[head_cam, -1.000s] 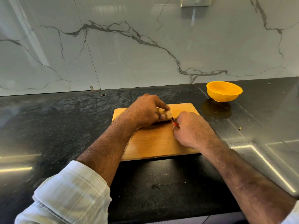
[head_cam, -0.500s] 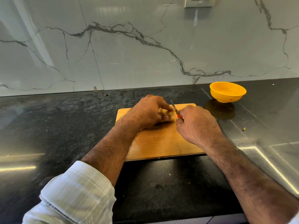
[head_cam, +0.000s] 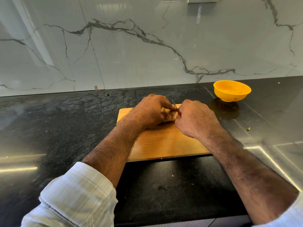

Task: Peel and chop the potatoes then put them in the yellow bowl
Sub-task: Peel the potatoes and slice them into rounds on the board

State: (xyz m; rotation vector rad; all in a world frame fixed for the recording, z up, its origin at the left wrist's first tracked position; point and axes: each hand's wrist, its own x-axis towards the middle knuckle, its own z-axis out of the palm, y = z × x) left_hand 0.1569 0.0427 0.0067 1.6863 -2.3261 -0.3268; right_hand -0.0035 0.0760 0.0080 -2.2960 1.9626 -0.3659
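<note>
My left hand (head_cam: 151, 110) grips a brown potato (head_cam: 170, 114) over the far part of the wooden cutting board (head_cam: 164, 143); most of the potato is hidden under the fingers. My right hand (head_cam: 196, 118) grips a small knife (head_cam: 175, 104) with a red handle, its blade sticking up between the two hands at the potato's right end. The yellow bowl (head_cam: 232, 90) stands on the black counter to the far right of the board and looks bare inside.
The black stone counter (head_cam: 57, 128) runs to a marble backsplash (head_cam: 131, 46) behind. A small scrap (head_cam: 248, 128) lies on the counter right of the board. The counter's front edge runs just below my forearms.
My right hand moved up and toward the potato, and the knife blade now stands up between the hands. My left hand keeps its hold on the potato.
</note>
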